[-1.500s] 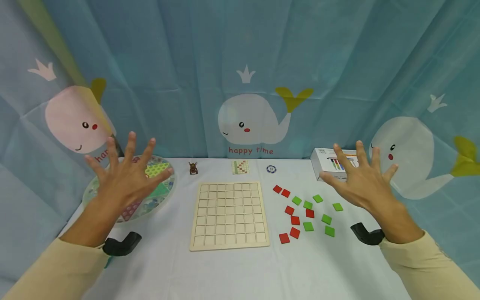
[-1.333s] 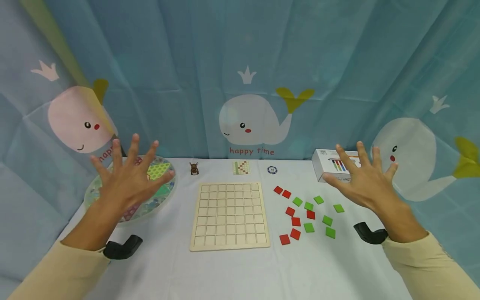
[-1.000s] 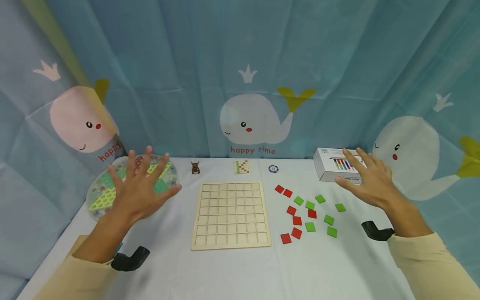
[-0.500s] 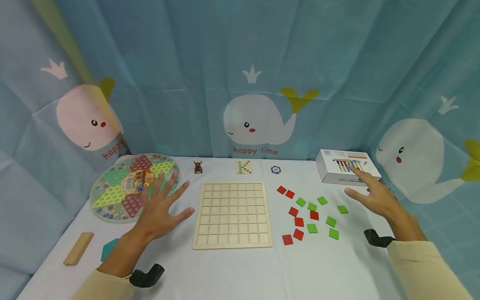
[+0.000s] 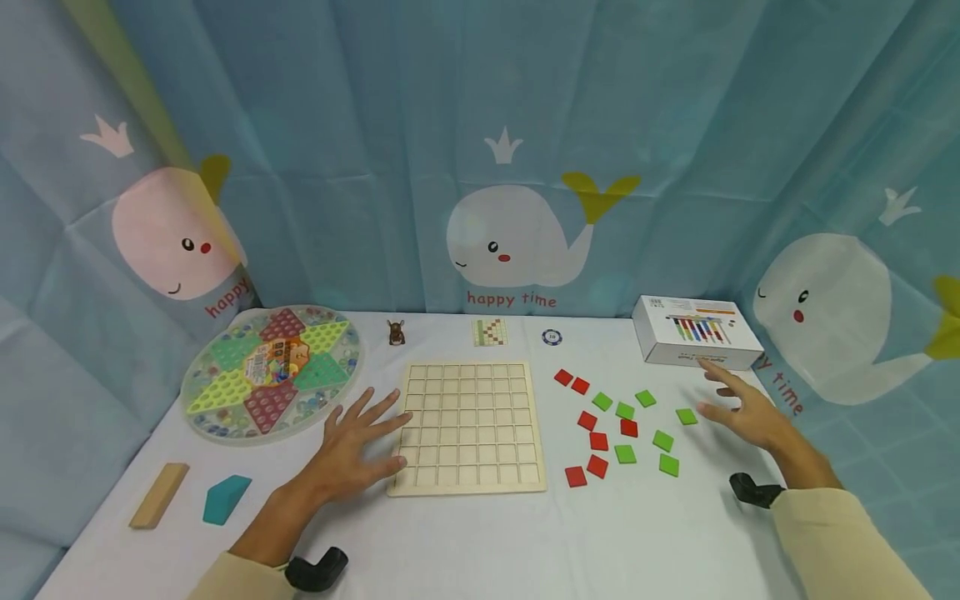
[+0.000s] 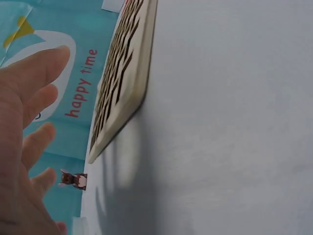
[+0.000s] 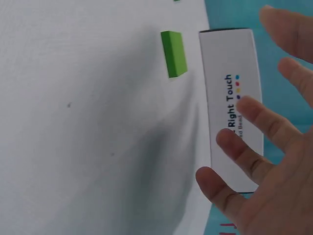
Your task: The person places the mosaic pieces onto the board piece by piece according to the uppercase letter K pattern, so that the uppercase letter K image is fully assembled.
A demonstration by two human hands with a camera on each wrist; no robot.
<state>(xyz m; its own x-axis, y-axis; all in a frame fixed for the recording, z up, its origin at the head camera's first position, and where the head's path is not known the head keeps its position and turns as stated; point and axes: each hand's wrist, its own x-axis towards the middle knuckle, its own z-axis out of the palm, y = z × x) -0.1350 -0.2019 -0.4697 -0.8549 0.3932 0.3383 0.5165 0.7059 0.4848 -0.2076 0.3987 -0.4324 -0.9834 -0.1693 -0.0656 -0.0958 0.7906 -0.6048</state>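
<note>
My left hand (image 5: pixel 348 454), fingers spread, hovers at the left edge of a pale wooden grid board (image 5: pixel 468 429); its fingertips overlap the board's edge in the head view. In the left wrist view the board (image 6: pixel 139 73) rises beyond the fingers, with the hand's shadow on the cloth. My right hand (image 5: pixel 750 417), fingers loosely extended and holding nothing, is over the cloth right of several loose red tiles (image 5: pixel 598 442) and green tiles (image 5: pixel 625 454). A single green tile (image 7: pixel 175 54) and the white box (image 7: pixel 232 73) appear near it in the right wrist view.
A round star-patterned game board (image 5: pixel 225 392) lies at the left, with a wooden block (image 5: pixel 159 496) and a teal block (image 5: pixel 227 500) in front. Along the back are a small brown animal figure (image 5: pixel 396 333), a pattern card (image 5: pixel 490 332), a poker chip (image 5: pixel 552 337) and the white box (image 5: pixel 697 333).
Both hands have come down from their raised, spread pose. The left has moved right and nearer, to the grid board's edge; the right has dropped in front of the white box. The tiles stay put.
</note>
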